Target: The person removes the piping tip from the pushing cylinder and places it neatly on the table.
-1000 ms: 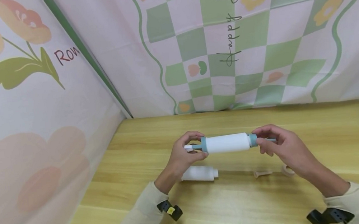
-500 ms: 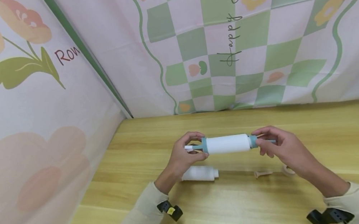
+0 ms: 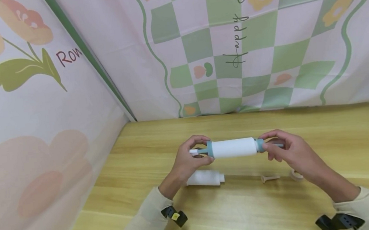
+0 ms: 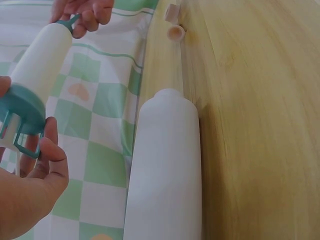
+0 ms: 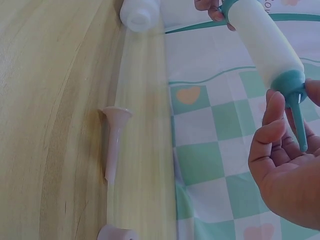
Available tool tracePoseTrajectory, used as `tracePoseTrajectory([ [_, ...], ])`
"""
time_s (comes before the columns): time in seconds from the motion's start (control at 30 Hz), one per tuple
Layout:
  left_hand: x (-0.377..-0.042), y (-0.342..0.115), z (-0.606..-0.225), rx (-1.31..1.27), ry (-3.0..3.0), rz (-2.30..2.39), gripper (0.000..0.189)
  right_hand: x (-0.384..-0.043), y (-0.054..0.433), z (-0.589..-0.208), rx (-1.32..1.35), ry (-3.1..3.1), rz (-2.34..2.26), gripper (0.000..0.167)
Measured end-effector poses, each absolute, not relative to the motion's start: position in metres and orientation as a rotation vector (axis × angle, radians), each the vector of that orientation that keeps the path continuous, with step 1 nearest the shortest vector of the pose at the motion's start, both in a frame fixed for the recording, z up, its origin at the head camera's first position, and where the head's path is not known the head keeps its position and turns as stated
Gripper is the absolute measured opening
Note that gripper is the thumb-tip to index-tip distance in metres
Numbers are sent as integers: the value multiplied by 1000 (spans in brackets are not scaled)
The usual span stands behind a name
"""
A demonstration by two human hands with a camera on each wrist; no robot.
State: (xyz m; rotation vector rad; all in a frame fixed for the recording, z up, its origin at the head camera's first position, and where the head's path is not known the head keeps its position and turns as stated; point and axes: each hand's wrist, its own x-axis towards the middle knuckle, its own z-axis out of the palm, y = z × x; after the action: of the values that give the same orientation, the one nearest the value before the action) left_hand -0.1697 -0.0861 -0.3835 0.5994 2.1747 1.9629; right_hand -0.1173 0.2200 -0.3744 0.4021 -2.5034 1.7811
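Note:
Held level over the table is a syringe-like white tube (image 3: 233, 147) with teal ends. My left hand (image 3: 185, 157) grips the wide teal cap (image 4: 27, 107) at its left end, where a looped handle and a white rod stick out. With thumb and fingers, my right hand (image 3: 296, 152) pinches the teal collar (image 5: 288, 81) at the other end. From that collar a slim tapered teal nozzle (image 5: 299, 122) points back between the fingers towards the palm.
Below the left hand a second white bottle-like tube (image 3: 205, 178) lies on the wooden table (image 3: 247, 212). To its right lie a pink tapered nozzle (image 3: 270, 178) and a pink ring (image 3: 296, 174). A patterned cloth (image 3: 224, 44) hangs along the back edge.

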Motion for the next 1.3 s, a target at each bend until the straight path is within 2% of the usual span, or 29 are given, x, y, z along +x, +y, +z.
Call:
tracePoseTrajectory([
  [0.73,-176,-91,-380,610,2179,1944,46,-119,226,-374,446,-2400,1796,27],
  [1.3,-199,-107,-376,623,2255,1816,49,-124,237,-372,425,-2450,1703,29],
])
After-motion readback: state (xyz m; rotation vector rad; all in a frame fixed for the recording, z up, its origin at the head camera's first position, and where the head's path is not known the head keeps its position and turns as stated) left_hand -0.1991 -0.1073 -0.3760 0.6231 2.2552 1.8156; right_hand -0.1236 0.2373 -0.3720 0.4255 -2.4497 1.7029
